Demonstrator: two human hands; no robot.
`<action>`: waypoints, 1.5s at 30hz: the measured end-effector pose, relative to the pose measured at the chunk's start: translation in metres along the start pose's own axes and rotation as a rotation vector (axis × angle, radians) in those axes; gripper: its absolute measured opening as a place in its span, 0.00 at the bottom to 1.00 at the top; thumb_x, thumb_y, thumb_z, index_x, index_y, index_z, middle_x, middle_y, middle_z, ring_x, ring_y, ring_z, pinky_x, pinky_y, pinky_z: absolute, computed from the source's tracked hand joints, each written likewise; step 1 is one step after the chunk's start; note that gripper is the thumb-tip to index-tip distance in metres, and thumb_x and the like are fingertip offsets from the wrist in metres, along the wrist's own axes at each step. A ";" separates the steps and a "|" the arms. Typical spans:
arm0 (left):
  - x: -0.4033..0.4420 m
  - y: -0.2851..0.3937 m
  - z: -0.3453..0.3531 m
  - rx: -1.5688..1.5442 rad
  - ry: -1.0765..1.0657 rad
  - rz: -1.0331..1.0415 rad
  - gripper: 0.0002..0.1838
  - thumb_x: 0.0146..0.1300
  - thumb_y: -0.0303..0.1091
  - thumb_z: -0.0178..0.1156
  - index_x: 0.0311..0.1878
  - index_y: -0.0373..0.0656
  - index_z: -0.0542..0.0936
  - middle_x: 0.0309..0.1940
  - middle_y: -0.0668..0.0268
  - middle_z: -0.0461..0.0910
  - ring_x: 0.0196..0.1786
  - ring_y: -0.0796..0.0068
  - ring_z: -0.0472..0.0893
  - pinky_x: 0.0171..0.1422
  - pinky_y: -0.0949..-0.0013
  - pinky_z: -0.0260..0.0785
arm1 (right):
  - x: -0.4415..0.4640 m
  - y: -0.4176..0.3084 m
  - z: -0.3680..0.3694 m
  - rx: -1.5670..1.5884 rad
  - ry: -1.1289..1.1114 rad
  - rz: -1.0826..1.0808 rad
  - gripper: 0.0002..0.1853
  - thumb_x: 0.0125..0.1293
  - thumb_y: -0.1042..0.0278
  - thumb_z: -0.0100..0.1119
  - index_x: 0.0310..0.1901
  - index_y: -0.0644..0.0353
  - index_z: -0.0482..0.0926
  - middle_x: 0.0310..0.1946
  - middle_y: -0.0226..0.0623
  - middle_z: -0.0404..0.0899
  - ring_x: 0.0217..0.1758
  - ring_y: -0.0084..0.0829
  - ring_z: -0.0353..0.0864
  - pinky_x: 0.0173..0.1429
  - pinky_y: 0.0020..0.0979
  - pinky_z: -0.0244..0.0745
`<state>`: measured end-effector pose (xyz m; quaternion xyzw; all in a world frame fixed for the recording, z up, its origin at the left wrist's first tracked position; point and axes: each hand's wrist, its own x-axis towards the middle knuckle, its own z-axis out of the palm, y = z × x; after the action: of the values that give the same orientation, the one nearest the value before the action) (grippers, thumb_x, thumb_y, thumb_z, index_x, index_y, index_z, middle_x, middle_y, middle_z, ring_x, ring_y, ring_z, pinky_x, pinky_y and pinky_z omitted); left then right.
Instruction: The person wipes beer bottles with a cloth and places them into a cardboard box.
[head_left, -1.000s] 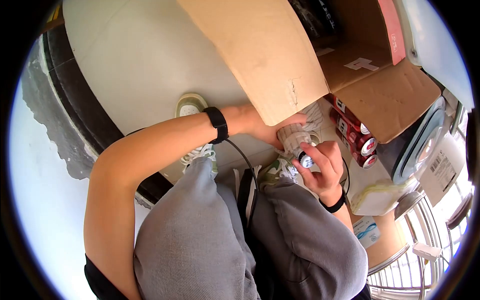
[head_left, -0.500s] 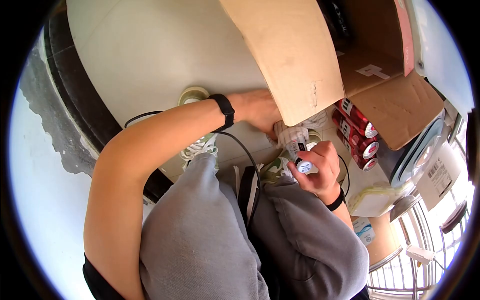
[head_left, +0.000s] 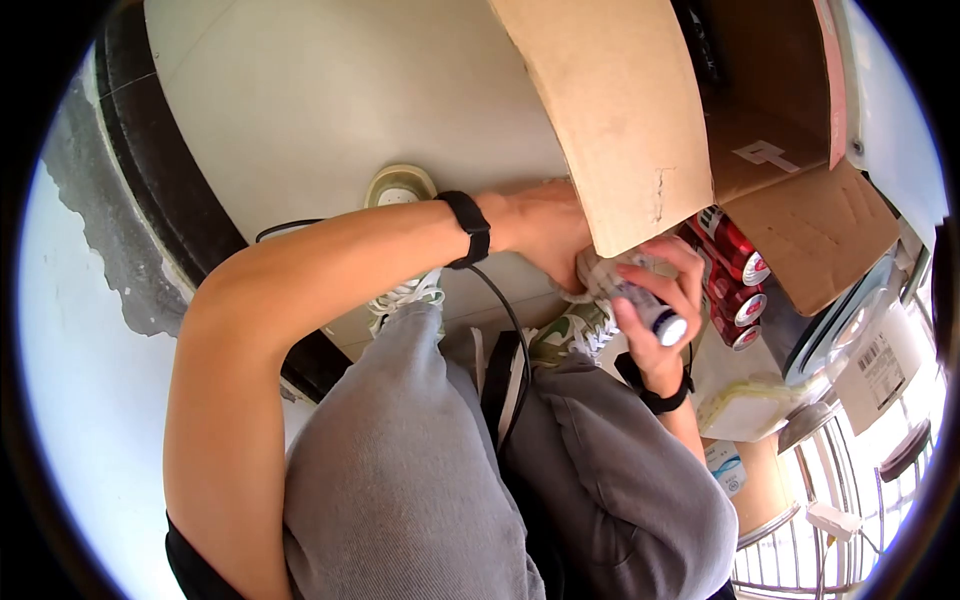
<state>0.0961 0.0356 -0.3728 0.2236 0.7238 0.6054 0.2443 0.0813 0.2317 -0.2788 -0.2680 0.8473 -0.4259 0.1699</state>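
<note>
My right hand [head_left: 655, 348] is closed around a small clear bottle [head_left: 665, 322] with a white cap and a dark band below it. The cap end tilts toward me. At the bottle's far end is a pale striped cloth [head_left: 596, 272], bunched up. My left hand [head_left: 545, 228] reaches in from the left and grips this cloth against the bottle. A cardboard flap hangs over the left fingers and hides most of them. Both wrists wear black bands.
An open cardboard box [head_left: 770, 130] stands at the upper right, its flap [head_left: 620, 120] jutting over my hands. Red drink cans [head_left: 735, 295] lie beneath it. Further right are a plastic container [head_left: 745, 405] and a wire rack [head_left: 800, 500]. A black cable [head_left: 515, 320] crosses my legs.
My right hand has moved up and right with the bottle, and its fingers now wrap over it. My left hand and the cloth have shifted slightly right and down, as the view shifted too.
</note>
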 end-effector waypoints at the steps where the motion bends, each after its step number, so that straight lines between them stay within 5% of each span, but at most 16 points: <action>1: 0.001 0.006 -0.001 -0.017 -0.004 0.006 0.31 0.38 0.39 0.75 0.49 0.42 0.79 0.38 0.56 0.83 0.43 0.54 0.83 0.49 0.59 0.75 | 0.003 -0.003 -0.006 0.053 0.003 0.024 0.14 0.48 0.66 0.72 0.38 0.61 0.87 0.50 0.41 0.79 0.56 0.45 0.73 0.65 0.49 0.65; 8: 0.011 0.080 -0.022 -0.445 -0.156 -0.106 0.23 0.42 0.38 0.73 0.41 0.36 0.80 0.32 0.56 0.84 0.37 0.60 0.84 0.44 0.60 0.75 | 0.023 -0.032 -0.040 0.703 0.207 0.137 0.17 0.63 0.54 0.62 0.27 0.60 0.78 0.33 0.47 0.84 0.46 0.45 0.82 0.71 0.57 0.60; 9: 0.012 0.088 -0.024 -0.600 -0.168 -0.110 0.29 0.38 0.37 0.73 0.47 0.36 0.79 0.34 0.57 0.83 0.37 0.63 0.83 0.45 0.63 0.75 | 0.025 -0.041 -0.044 0.794 0.263 0.155 0.17 0.65 0.54 0.60 0.27 0.60 0.76 0.30 0.46 0.82 0.42 0.44 0.82 0.68 0.52 0.66; 13: 0.013 0.101 -0.039 -0.841 -0.308 -0.182 0.24 0.41 0.31 0.74 0.44 0.33 0.79 0.34 0.63 0.83 0.38 0.76 0.80 0.44 0.70 0.73 | 0.025 -0.052 -0.051 1.020 0.425 0.039 0.17 0.68 0.54 0.57 0.28 0.59 0.74 0.24 0.41 0.79 0.38 0.40 0.81 0.56 0.39 0.76; 16: 0.001 0.095 -0.033 -1.168 -0.327 -0.293 0.21 0.43 0.29 0.73 0.42 0.32 0.79 0.34 0.64 0.83 0.39 0.76 0.81 0.45 0.70 0.73 | 0.023 -0.052 -0.054 1.092 0.460 -0.043 0.15 0.71 0.53 0.54 0.30 0.51 0.71 0.24 0.30 0.79 0.38 0.34 0.81 0.61 0.42 0.72; 17: -0.004 0.092 -0.032 -1.238 -0.354 -0.254 0.17 0.51 0.27 0.67 0.46 0.33 0.81 0.40 0.64 0.84 0.42 0.75 0.80 0.48 0.70 0.73 | 0.019 -0.052 -0.060 1.130 0.440 -0.032 0.14 0.73 0.53 0.53 0.30 0.49 0.70 0.24 0.27 0.78 0.39 0.32 0.82 0.64 0.44 0.69; 24: -0.011 0.083 -0.024 -1.313 -0.797 -0.304 0.22 0.48 0.24 0.65 0.50 0.33 0.79 0.39 0.63 0.84 0.39 0.75 0.81 0.45 0.72 0.73 | 0.040 -0.036 -0.069 1.619 -0.044 -0.247 0.09 0.71 0.62 0.55 0.34 0.54 0.71 0.33 0.32 0.83 0.34 0.28 0.86 0.56 0.36 0.77; 27: -0.008 0.089 -0.020 -1.155 -0.706 -0.308 0.20 0.47 0.25 0.66 0.47 0.33 0.81 0.38 0.64 0.84 0.38 0.74 0.81 0.44 0.72 0.74 | 0.045 -0.043 -0.072 1.607 -0.039 -0.166 0.08 0.70 0.66 0.55 0.32 0.53 0.70 0.31 0.30 0.82 0.34 0.27 0.85 0.54 0.35 0.77; 32: 0.002 0.124 -0.016 -0.959 -0.220 -0.099 0.17 0.46 0.32 0.71 0.41 0.36 0.83 0.35 0.62 0.85 0.37 0.70 0.82 0.46 0.69 0.74 | 0.040 -0.052 -0.084 1.461 0.090 0.002 0.09 0.70 0.65 0.55 0.31 0.52 0.69 0.28 0.31 0.80 0.27 0.27 0.80 0.48 0.35 0.77; 37: 0.004 0.146 -0.010 -0.316 0.235 -0.104 0.21 0.48 0.34 0.68 0.48 0.37 0.80 0.39 0.55 0.84 0.42 0.55 0.83 0.49 0.60 0.77 | 0.033 -0.070 -0.064 1.206 0.422 0.141 0.12 0.71 0.62 0.49 0.28 0.51 0.64 0.21 0.26 0.68 0.24 0.25 0.68 0.51 0.34 0.73; 40: 0.015 0.140 0.007 0.141 0.538 0.119 0.24 0.50 0.38 0.70 0.51 0.41 0.78 0.43 0.56 0.81 0.43 0.51 0.82 0.47 0.56 0.77 | 0.040 -0.077 -0.042 1.083 0.662 0.261 0.12 0.71 0.61 0.48 0.28 0.51 0.64 0.22 0.28 0.67 0.27 0.25 0.68 0.49 0.34 0.70; 45: 0.013 0.145 -0.002 -0.137 0.409 0.021 0.20 0.47 0.39 0.71 0.44 0.43 0.80 0.34 0.60 0.81 0.38 0.52 0.82 0.45 0.56 0.76 | 0.037 -0.074 -0.046 1.124 0.465 0.163 0.11 0.68 0.58 0.57 0.35 0.52 0.67 0.25 0.30 0.71 0.32 0.30 0.75 0.60 0.36 0.69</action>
<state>0.0891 0.0664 -0.2311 0.0864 0.7132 0.6884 0.1005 0.0511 0.2021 -0.1948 0.0281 0.5258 -0.8405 0.1281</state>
